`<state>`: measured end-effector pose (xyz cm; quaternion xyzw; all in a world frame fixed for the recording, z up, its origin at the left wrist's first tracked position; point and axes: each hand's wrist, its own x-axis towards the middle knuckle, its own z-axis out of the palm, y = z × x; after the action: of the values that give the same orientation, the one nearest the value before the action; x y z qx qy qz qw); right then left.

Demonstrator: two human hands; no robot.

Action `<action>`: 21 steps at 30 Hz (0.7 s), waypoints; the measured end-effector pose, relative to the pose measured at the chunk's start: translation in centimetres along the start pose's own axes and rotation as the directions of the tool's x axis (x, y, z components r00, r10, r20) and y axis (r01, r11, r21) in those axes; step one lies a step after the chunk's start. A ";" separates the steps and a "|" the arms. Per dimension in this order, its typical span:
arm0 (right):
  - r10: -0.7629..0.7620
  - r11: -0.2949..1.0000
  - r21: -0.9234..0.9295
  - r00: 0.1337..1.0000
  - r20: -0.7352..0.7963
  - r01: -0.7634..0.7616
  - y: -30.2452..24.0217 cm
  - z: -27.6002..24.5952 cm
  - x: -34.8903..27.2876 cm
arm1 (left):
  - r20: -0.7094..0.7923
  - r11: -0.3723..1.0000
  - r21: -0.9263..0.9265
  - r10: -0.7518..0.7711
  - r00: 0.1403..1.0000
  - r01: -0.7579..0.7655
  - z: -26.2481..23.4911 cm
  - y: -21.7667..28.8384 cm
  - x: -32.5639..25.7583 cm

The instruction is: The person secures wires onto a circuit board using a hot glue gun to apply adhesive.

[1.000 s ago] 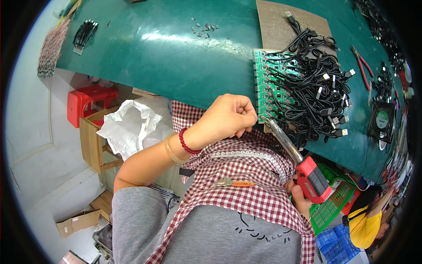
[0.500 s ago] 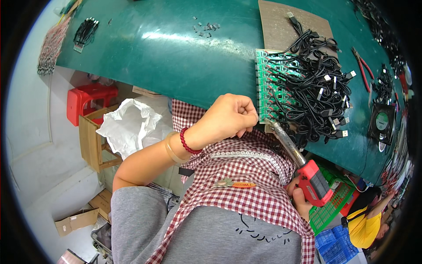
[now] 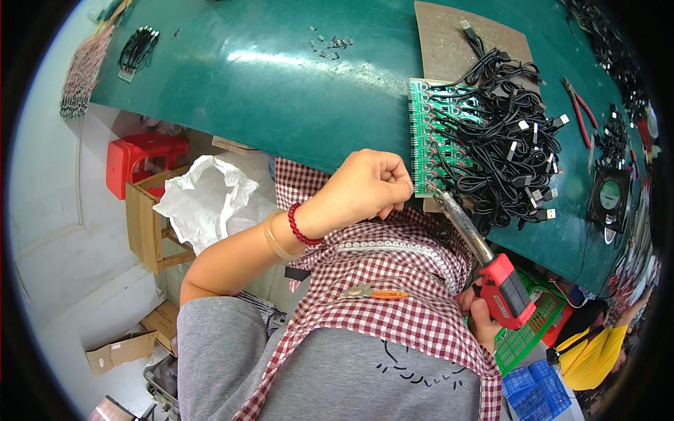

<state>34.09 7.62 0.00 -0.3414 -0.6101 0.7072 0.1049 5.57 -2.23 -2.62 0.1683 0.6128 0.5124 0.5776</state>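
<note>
My left hand point(image 3: 373, 184) is closed in a pinch beside the lower left corner of a green circuit board panel point(image 3: 423, 133); whatever its fingertips hold is too small to make out. Partly hidden behind the handle, my right hand point(image 3: 483, 319) grips a soldering iron point(image 3: 507, 291) with a red and black grip. Its metal shaft slants up to the left, and the tip meets the panel's near end. Black USB cables point(image 3: 512, 144) run from the boards and lie bundled to the right. Under the panel and cables lies a brown sheet point(image 3: 439, 42).
Red-handled pliers point(image 3: 579, 112) and a black round-centred spool or fan-like item point(image 3: 608, 198) lie on the green table point(image 3: 281, 91) at right. Small metal parts point(image 3: 333, 45) are scattered at the back. A green basket point(image 3: 530, 337) stands below the edge; a person in yellow point(image 3: 593, 358) is at lower right.
The soldering iron's handle has shifted slightly right, its tip slightly up along the board's near end. My left hand stays put. The person in yellow has moved.
</note>
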 end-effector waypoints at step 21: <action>-0.097 0.953 -0.284 0.995 0.034 0.102 1.3 -1.0 0.0 | -0.008 1.000 -0.007 -0.001 1.000 0.001 -0.1 0.0 -0.1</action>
<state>35.03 8.08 -1.22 -0.3147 -0.7232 0.6090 0.0839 5.51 -2.34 -2.61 0.1640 0.6134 0.5146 0.5762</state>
